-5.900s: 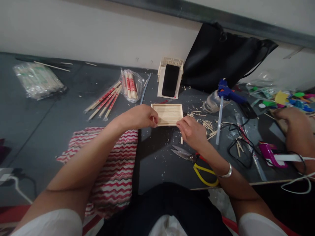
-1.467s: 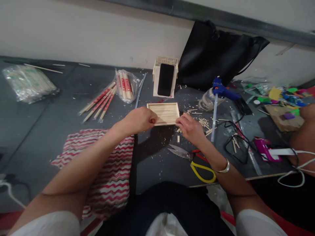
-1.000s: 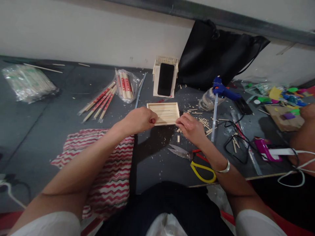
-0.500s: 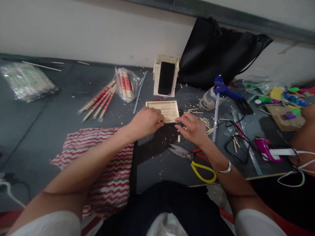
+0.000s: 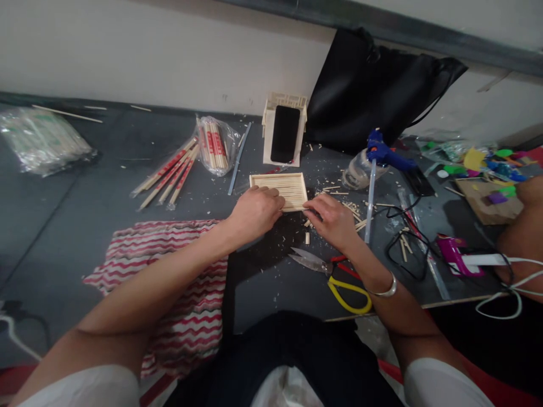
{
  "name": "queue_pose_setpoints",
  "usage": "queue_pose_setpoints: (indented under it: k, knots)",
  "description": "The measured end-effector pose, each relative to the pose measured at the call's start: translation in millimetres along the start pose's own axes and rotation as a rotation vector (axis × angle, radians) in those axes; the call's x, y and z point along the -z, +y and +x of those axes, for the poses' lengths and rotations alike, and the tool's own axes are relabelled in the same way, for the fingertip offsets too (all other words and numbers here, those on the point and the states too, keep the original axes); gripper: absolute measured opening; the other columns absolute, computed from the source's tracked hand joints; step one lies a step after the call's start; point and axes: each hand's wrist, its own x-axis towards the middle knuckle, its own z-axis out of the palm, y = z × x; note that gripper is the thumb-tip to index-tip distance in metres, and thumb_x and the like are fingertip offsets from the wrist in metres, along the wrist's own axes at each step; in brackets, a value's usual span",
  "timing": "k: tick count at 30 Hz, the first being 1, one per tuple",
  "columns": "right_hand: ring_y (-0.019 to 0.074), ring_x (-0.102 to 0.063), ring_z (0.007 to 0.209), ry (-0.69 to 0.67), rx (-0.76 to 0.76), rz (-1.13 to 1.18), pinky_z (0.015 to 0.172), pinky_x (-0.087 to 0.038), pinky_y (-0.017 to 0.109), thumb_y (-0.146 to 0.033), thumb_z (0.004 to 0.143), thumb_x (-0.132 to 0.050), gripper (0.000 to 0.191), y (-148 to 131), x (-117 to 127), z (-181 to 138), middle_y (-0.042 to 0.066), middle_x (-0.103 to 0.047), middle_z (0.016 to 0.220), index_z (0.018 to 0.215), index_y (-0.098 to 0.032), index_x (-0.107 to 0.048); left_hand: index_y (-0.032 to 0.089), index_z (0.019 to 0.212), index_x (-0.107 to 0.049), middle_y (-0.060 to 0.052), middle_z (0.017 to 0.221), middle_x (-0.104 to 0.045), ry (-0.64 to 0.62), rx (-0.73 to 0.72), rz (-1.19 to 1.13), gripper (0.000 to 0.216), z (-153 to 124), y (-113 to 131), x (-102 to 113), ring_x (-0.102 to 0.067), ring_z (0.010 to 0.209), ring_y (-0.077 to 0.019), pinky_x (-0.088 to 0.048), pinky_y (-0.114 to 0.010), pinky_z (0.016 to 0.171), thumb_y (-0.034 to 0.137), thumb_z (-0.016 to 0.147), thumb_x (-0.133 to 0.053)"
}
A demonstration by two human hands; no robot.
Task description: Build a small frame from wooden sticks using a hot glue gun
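Note:
A flat square panel of glued wooden sticks lies on the dark board in front of me. My left hand is closed, its fingers pinching the panel's near edge. Just right of the panel's near right corner, my right hand is curled with its fingertips touching that same edge. Short stick offcuts are scattered around both hands.
Yellow-handled scissors lie near my right wrist. A blue glue gun, black cables, a purple glue gun, a phone in a stick holder, a black bag, chopstick packs, a striped cloth. Another person's arm at the right.
My left hand has slid right along the panel's near edge. The right hand eased off the corner, then came back to it. The view shifted slightly.

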Motion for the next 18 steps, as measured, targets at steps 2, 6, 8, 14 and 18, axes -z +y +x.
queue_pose_setpoints:
  k: [2, 6, 8, 14, 18]
  knots:
    - [0.0226, -0.069, 0.093, -0.006, -0.006, 0.005, 0.077, -0.055, 0.033, -0.028, 0.103, -0.054, 0.021, 0.5, -0.3, 0.1, 0.008, -0.074, 0.099, 0.103, -0.023, -0.075, 0.014, 0.087, -0.075, -0.010, 0.079, -0.073, 0.023, -0.013, 0.005, 0.025, -0.5, -1.0, -2.0, -0.068, 0.076, -0.0210, -0.050, -0.033, 0.071, 0.019, 0.095, -0.051]
    - [0.0218, -0.069, 0.092, -0.002, -0.001, 0.014, 0.075, -0.054, 0.032, -0.026, 0.103, -0.053, 0.022, -0.2, -0.2, 0.6, 0.008, -0.073, 0.098, 0.102, -0.023, -0.075, 0.014, 0.088, -0.076, -0.010, 0.078, -0.073, 0.031, -0.010, 0.005, 0.027, -0.4, -0.7, -2.7, -0.067, 0.075, -0.0207, -0.050, -0.033, 0.070, 0.016, 0.093, -0.050]
    - [0.0215, -0.069, 0.091, 0.004, 0.004, 0.017, 0.075, -0.054, 0.031, -0.026, 0.103, -0.053, 0.022, -0.9, 0.0, 1.0, 0.008, -0.073, 0.097, 0.100, -0.023, -0.075, 0.013, 0.087, -0.076, -0.011, 0.079, -0.074, 0.009, 0.002, -0.010, 0.028, 0.3, 0.2, -1.3, -0.068, 0.075, -0.0214, -0.050, -0.034, 0.070, 0.015, 0.093, -0.049]
    - [0.0217, -0.069, 0.092, -0.009, -0.008, 0.026, 0.074, -0.054, 0.031, -0.024, 0.102, -0.053, 0.021, -1.2, 0.1, 2.1, 0.008, -0.073, 0.097, 0.097, -0.023, -0.074, 0.014, 0.084, -0.075, -0.011, 0.079, -0.074, -0.011, 0.028, -0.031, 0.026, 0.8, -1.2, 0.9, -0.068, 0.076, -0.0221, -0.051, -0.033, 0.071, 0.017, 0.092, -0.051]
    - [0.0212, -0.069, 0.091, -0.014, -0.028, 0.049, 0.075, -0.054, 0.031, -0.026, 0.102, -0.055, 0.020, -0.3, -0.5, 1.9, 0.007, -0.073, 0.097, 0.097, -0.024, -0.074, 0.015, 0.085, -0.075, -0.010, 0.080, -0.074, -0.038, 0.036, -0.022, 0.024, 0.4, -3.3, 1.3, -0.069, 0.078, -0.0220, -0.051, -0.033, 0.073, 0.018, 0.092, -0.052]
